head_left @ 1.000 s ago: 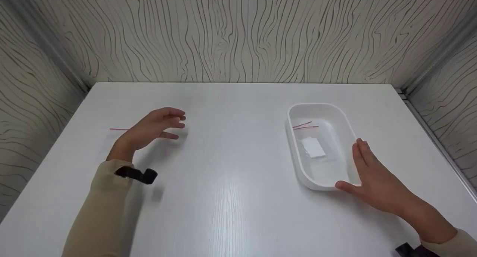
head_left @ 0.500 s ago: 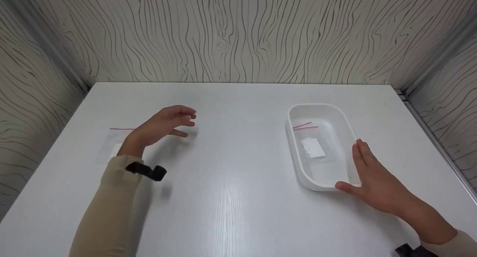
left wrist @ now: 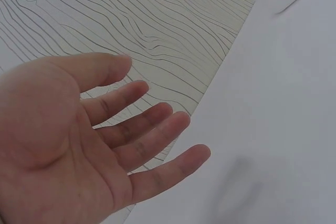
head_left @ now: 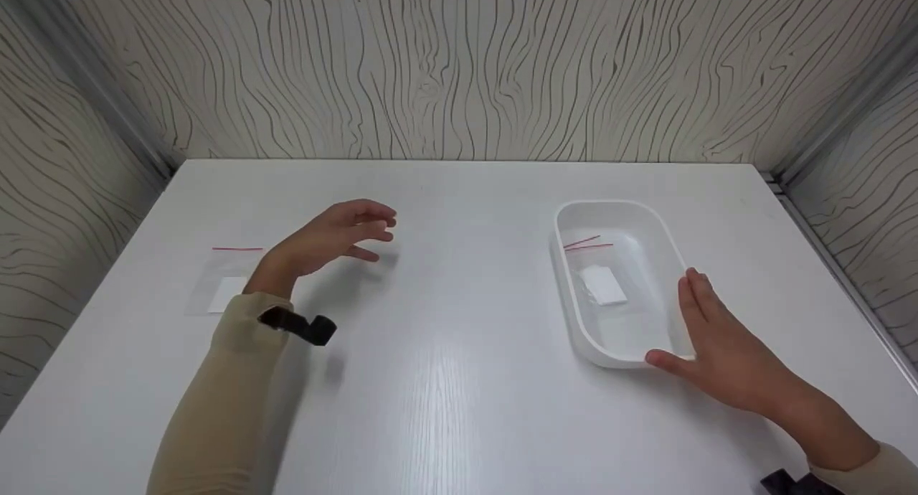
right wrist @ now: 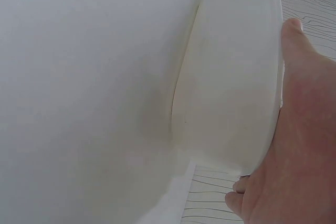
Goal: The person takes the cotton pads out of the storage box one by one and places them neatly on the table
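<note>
In the head view my left hand (head_left: 333, 238) hovers over the left half of the table. Nothing is in it, and its fingers are spread and loosely bent. Behind its wrist lies a clear zip bag (head_left: 204, 287) with a red strip and a white square inside, partly covered by the forearm. My right hand (head_left: 728, 359) rests against the near right corner of a white plastic tub (head_left: 570, 316). Its thumb lies at the near rim and its straight fingers along the right side. Inside the tub are overlapping clear zip bags (head_left: 604, 285) with red strips and white contents.
The white table (head_left: 430, 394) ends at a wood-grain patterned back panel (head_left: 445, 72). Similar panels stand at both sides. A black wrist device (head_left: 305, 326) sits on the left sleeve.
My left hand has moved to the right and slightly away, uncovering more of the zip bag on the table. The right hand and the tub have stayed in place.
</note>
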Demonstrator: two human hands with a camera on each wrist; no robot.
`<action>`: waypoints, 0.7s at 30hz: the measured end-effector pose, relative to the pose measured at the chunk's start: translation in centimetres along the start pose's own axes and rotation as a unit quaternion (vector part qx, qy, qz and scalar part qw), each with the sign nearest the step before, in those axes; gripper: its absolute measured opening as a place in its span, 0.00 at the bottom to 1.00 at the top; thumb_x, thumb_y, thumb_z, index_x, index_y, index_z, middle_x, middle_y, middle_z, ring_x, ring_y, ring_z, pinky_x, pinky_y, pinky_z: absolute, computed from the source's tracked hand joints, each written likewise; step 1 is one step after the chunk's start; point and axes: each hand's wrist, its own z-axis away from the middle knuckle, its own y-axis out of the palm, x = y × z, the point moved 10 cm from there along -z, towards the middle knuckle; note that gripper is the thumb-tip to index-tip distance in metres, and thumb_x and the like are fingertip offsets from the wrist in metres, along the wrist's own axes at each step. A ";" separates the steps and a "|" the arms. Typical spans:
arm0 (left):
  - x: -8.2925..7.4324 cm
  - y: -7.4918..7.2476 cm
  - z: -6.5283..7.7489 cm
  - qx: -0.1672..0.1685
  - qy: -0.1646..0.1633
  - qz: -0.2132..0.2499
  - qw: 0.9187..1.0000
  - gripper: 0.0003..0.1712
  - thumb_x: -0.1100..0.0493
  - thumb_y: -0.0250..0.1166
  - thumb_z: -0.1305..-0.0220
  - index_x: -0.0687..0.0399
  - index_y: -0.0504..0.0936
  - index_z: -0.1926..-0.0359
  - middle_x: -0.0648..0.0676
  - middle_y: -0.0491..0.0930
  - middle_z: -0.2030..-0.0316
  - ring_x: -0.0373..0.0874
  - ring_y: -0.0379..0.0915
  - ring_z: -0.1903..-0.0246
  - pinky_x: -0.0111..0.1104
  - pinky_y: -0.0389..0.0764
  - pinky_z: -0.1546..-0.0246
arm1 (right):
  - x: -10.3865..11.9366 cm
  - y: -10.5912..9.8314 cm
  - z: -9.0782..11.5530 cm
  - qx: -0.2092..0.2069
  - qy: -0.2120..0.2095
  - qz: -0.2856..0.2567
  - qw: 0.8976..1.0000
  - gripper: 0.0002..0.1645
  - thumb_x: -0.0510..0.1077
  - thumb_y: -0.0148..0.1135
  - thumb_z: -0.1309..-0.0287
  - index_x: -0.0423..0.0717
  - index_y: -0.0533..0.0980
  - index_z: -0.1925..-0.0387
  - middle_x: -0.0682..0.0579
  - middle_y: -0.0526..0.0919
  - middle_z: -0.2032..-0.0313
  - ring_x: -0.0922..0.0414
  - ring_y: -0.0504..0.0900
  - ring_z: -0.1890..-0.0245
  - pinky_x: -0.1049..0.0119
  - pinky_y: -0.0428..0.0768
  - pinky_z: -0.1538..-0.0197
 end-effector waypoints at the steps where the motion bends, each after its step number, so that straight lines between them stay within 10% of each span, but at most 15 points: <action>1: -0.1 0.1 -0.1 0.000 -0.001 0.000 1.000 0.21 0.58 0.57 0.23 0.59 0.71 0.34 0.61 0.69 0.34 0.54 0.71 0.37 0.47 0.82 0.43 | 0.0 0.0 0.0 0.000 -0.001 0.001 1.000 0.70 0.69 0.62 0.36 0.30 0.32 0.23 0.37 0.25 0.21 0.37 0.30 0.22 0.37 0.44 0.25; 21: -1.4 2.8 -2.0 0.016 0.000 -0.008 1.000 0.19 0.58 0.58 0.23 0.56 0.74 0.36 0.57 0.72 0.37 0.51 0.74 0.38 0.45 0.82 0.44 | 0.0 0.0 -0.1 0.004 0.007 0.002 1.000 0.71 0.70 0.62 0.37 0.30 0.31 0.23 0.35 0.26 0.21 0.36 0.31 0.22 0.35 0.45 0.26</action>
